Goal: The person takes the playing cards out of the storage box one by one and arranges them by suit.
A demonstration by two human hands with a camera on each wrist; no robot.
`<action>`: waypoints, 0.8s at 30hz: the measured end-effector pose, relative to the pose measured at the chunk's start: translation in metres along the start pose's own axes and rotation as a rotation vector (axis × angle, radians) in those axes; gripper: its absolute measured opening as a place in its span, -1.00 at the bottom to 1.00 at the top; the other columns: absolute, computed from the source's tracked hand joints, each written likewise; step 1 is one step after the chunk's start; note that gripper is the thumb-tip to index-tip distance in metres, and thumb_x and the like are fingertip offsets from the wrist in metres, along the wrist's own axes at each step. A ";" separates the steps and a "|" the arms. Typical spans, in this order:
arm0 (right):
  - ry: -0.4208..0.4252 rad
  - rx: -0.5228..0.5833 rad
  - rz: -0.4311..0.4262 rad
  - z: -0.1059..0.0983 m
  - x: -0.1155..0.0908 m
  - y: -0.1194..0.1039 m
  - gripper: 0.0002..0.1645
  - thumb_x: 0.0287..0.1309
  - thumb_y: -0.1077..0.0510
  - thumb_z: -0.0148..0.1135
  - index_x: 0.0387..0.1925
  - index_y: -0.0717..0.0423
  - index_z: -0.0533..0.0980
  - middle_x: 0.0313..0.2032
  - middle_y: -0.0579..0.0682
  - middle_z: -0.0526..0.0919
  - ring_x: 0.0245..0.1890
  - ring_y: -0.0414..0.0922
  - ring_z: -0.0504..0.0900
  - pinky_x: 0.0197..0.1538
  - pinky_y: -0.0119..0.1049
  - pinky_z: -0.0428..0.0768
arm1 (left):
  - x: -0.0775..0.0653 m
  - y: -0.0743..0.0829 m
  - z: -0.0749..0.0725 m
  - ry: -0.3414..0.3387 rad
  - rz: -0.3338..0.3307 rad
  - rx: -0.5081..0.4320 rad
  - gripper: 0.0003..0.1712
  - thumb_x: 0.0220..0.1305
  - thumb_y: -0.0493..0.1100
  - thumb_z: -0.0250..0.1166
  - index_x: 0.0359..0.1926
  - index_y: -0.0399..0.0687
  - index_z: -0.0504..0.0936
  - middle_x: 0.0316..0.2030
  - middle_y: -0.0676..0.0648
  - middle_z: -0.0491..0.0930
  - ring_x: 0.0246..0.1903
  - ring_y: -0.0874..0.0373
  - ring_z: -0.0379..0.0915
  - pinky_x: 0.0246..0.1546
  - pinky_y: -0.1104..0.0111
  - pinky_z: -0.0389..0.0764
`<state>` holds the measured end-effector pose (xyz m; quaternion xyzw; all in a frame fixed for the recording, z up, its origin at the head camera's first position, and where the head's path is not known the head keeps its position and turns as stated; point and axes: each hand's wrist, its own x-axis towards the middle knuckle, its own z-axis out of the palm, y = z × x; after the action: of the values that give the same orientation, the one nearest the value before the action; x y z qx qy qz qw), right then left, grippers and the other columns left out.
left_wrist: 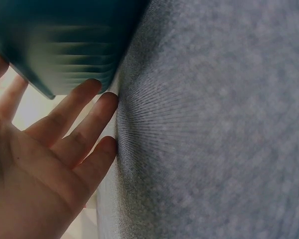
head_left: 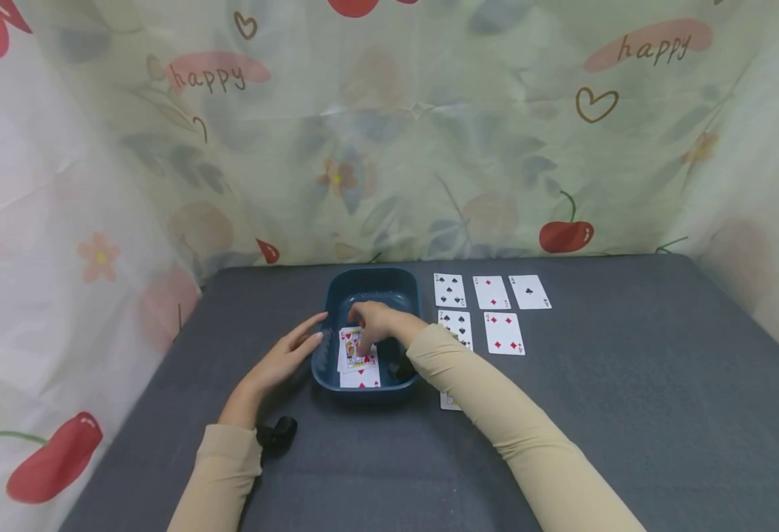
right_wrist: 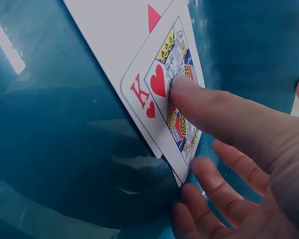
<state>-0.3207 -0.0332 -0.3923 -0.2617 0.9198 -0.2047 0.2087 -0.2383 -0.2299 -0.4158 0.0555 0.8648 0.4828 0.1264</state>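
A deep blue tray (head_left: pixel 372 273) stands mid-table with a few playing cards in it. On top lies a king of hearts (right_wrist: pixel 157 82), over another card with red pips (head_left: pixel 360 380). My right hand (head_left: pixel 381 323) reaches into the tray. Its thumb presses the king's face while the other fingers curl at the card's edge, pinching it. My left hand (head_left: pixel 283 362) is beside the tray's left side, fingers spread and fairly straight, fingertips at the tray wall (left_wrist: pixel 82 55). Whether the left fingertips press on the wall is hard to tell.
Right of the tray lie face-up cards: a spade card (head_left: pixel 449 291), a two of diamonds (head_left: pixel 492 292), an ace of clubs (head_left: pixel 530 292), another spade card (head_left: pixel 454 323) and a four of diamonds (head_left: pixel 504 334). My right sleeve partly covers a nearer card (head_left: pixel 448 401). Patterned cloth (head_left: pixel 416 185) hangs behind.
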 end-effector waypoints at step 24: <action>0.026 0.052 0.014 -0.002 -0.001 0.001 -0.20 -0.21 0.16 0.51 0.11 0.10 0.33 -0.04 0.12 0.52 -0.06 -0.03 0.50 0.06 -0.19 0.51 | 0.000 0.001 0.000 -0.001 0.012 -0.012 -0.41 0.40 0.19 -0.09 0.40 0.39 0.05 0.46 -0.11 -0.04 0.42 -0.16 -0.03 0.34 -0.19 0.01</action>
<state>-0.3207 -0.0314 -0.3907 -0.2469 0.9186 -0.2306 0.2050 -0.2381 -0.2295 -0.4152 0.0603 0.8615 0.4887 0.1240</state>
